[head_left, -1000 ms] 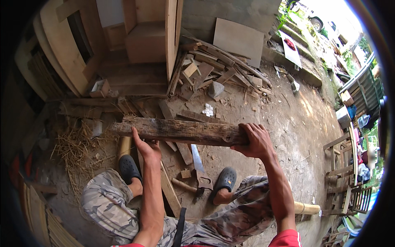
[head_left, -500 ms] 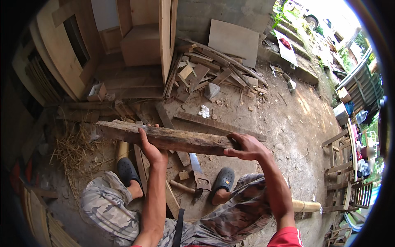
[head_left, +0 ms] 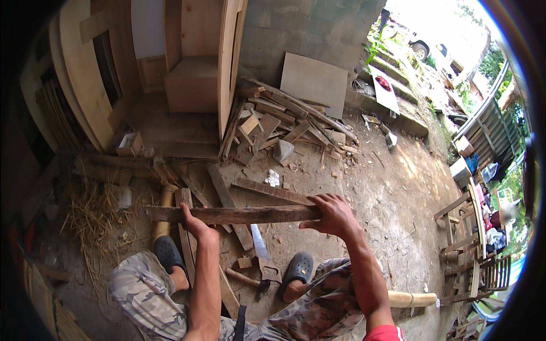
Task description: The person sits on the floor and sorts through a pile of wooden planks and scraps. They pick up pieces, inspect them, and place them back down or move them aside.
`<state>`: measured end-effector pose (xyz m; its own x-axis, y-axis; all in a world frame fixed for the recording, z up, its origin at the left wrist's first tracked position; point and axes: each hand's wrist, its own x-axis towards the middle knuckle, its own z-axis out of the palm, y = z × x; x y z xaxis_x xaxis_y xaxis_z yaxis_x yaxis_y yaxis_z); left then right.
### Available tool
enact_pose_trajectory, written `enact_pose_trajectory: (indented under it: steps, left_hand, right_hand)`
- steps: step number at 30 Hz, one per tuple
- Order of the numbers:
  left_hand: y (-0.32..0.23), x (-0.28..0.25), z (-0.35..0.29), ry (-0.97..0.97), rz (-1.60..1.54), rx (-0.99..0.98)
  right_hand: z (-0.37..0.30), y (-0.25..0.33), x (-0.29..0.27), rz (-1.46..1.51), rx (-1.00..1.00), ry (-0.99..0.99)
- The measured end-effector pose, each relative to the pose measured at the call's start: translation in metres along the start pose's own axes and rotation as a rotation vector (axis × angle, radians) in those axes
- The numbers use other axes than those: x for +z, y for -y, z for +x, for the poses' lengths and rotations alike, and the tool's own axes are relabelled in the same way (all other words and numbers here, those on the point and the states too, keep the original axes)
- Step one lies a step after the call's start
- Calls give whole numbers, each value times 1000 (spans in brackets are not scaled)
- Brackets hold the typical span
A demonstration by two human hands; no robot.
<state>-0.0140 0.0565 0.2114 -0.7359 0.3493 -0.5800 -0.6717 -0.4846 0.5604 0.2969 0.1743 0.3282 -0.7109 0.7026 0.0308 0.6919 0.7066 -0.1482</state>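
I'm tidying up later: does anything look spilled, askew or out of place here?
Yes. Straw lies strewn loosely at left, wood scraps lie jumbled by the grey wall, and a saw lies loose near the right shoe, perhaps easily stepped on.

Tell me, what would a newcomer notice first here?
Probably the weathered wooden board across the middle of the view, gripped by the left hand toward one end and the right hand at the other. Below it, a handsaw lies on the ground between two dark clogs, a hammer beside its handle. Farther off, a heap of scrap wood lies before a pale panel leaning on the grey wall.
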Motion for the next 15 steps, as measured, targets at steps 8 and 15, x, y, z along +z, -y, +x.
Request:
enact_pose_trajectory:
  steps: [8,15]
  left_hand:
    - [2,-19,37,-33,10,-169]
    - [9,-29,47,-34,-25,-301]
  right_hand:
    - [5,-25,12,646,180,-436]
    - [16,-7,15,406,18,-786]
